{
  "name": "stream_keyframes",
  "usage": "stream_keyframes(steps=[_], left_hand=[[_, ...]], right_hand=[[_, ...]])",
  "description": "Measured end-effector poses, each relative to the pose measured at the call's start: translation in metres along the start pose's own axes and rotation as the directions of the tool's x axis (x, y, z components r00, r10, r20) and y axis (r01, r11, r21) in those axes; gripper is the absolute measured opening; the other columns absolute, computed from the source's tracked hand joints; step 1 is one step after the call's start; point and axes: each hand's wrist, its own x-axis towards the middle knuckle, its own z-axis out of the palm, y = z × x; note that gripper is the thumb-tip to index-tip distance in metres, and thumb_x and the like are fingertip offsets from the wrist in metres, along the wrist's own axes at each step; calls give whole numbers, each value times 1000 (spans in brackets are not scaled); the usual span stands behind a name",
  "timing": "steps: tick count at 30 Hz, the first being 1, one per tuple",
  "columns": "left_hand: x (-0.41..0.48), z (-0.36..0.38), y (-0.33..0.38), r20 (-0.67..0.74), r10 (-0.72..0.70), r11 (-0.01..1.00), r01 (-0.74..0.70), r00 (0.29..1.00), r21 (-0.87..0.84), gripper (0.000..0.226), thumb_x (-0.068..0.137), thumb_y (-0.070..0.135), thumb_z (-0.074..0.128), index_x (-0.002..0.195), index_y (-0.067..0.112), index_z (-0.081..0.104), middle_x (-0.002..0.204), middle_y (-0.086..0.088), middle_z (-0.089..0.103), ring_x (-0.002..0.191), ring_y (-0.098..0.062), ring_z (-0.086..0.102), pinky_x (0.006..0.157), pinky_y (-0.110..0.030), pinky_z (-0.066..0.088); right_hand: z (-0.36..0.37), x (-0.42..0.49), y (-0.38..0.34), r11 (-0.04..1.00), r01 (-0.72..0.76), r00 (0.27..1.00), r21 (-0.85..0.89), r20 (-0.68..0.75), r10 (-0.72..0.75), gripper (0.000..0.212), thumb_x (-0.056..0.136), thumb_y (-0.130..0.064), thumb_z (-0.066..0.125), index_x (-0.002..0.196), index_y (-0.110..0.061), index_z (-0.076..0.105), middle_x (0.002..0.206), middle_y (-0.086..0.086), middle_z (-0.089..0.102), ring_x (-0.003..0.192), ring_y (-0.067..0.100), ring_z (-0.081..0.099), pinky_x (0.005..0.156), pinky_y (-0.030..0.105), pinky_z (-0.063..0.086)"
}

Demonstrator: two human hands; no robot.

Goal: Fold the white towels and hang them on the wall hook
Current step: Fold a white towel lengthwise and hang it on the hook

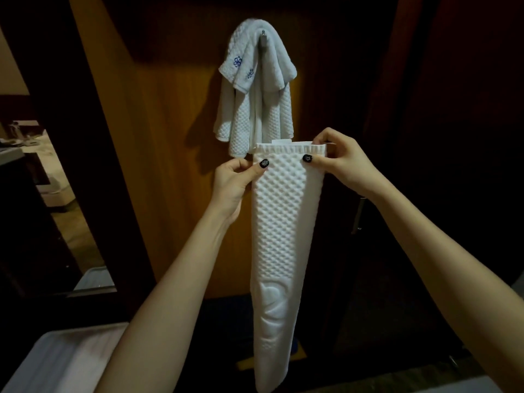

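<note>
On the wooden panel [170, 131], head view, upper centre: one metal hook [263, 38], carrying the hung towels [255, 109]. White, waffle-textured, draped over the hook in several layers, with ends hanging down on both sides. Blue embroidery [237, 62] shows on the left-hand fold near a hem.

Centre: the held towel [279, 236]. White, same waffle texture, folded lengthwise into a long narrow strip and hanging straight down from its top edge. The top edge sits level, just below the hung towels, and overlaps their lowest ends in view; whether they touch cannot be told. A smooth band with a raised pattern lies near the lower end. Not on the hook.

Left hand [232, 180]: grip closed on the held towel's top left corner, thumb [262, 165] in front, fingers curled behind. Dark polish on the nail.

Right hand [347, 163]: grip closed on the top right corner, thumb pressed on the front face, fingers curled over and behind the edge. Both forearms reach up from the bottom of the frame.

Surroundings: dark door at right with a slim metal handle [357, 215]. Left side: a lit opening or mirror [56, 194] showing pale bedding; which of the two cannot be told. Lower left corner: a pale white surface [62, 361], blurred, kind not clear.
</note>
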Motion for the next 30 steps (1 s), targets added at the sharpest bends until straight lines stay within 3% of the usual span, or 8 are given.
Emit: stream_keyframes(steps=[6,10,14,19,21,24,27,30], left_hand=[[8,21,17,6,201,979,-201,980,21,24,85,1,66,76,14,48,67,9,58,66,-5,55,69,-24,48],[15,37,32,-102,203,972,-213,974,-102,23,87,-1,63,86,12,44,66,10,63,63,-3,60,63,-20,52],[21,41,43,-213,143,981,-167,967,-102,22,87,3,65,83,11,44,79,-5,56,76,-15,57,76,-35,49],[26,39,53,-291,130,990,-139,948,-11,23,86,6,67,81,11,45,86,-15,56,85,-25,56,85,-47,49],[30,41,57,-323,145,989,-135,935,55,23,86,8,68,80,11,46,87,-16,56,83,-24,56,85,-47,50],[39,43,64,-281,175,978,-133,943,164,19,90,14,65,83,11,47,90,-17,59,83,-23,57,83,-45,51],[38,37,64,-143,204,947,-158,968,279,16,95,19,57,98,7,47,92,-12,65,78,-14,62,74,-32,52],[20,26,34,-82,209,939,-177,974,294,19,92,9,60,102,7,45,84,0,60,69,0,59,66,-16,48]], right_hand=[[-7,8,-11,987,55,993,149,-115,-38,18,93,-14,63,105,-21,52,101,15,62,83,28,64,74,44,51],[9,-3,-7,921,81,991,381,-130,-33,72,96,-10,57,146,-39,14,128,19,60,114,27,64,89,38,54],[54,-44,23,937,-59,995,344,-53,82,101,90,-11,62,149,-41,-15,152,5,37,132,13,48,111,43,39],[71,-50,27,904,-4,994,427,-97,50,90,90,-14,67,144,-57,10,160,-9,21,140,13,37,112,42,38],[71,-41,17,932,80,990,355,-135,-34,73,91,-15,65,139,-57,29,153,-20,31,143,10,31,115,34,32],[69,-27,5,928,165,967,333,-239,-86,44,92,-5,60,127,-32,55,126,-24,58,126,0,51,104,19,41],[64,-17,1,920,187,946,344,-316,-74,35,90,4,59,116,-20,64,113,-19,67,114,1,59,96,18,46],[55,-9,6,905,172,946,390,-321,-41,40,90,5,58,120,-20,63,114,-19,67,119,5,58,103,24,45]])
